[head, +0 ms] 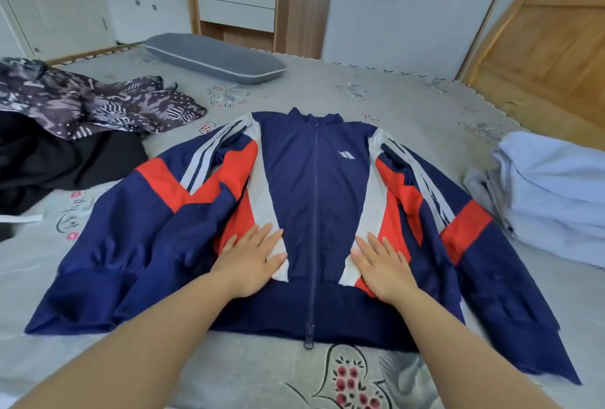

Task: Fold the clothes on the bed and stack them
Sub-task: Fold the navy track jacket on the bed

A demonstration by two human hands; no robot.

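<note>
A: Where's the jacket (pixel 314 199)?
B: Centre frame, zipped, spread on the bed (pixel 409 97); left hand (pixel 252 261) and right hand (pixel 381 264) press flat, fingers straight, smoothing.
A: Next?
B: Probably fold the sleeves inward (nothing gripped yet)

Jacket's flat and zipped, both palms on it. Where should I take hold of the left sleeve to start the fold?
Pinch the left sleeve at its cuff with the left hand, coming from the outer left. The sleeve lies spread away from the jacket body, its cuff free on the bed, so it should swing across the chest while the right hand presses.
</note>
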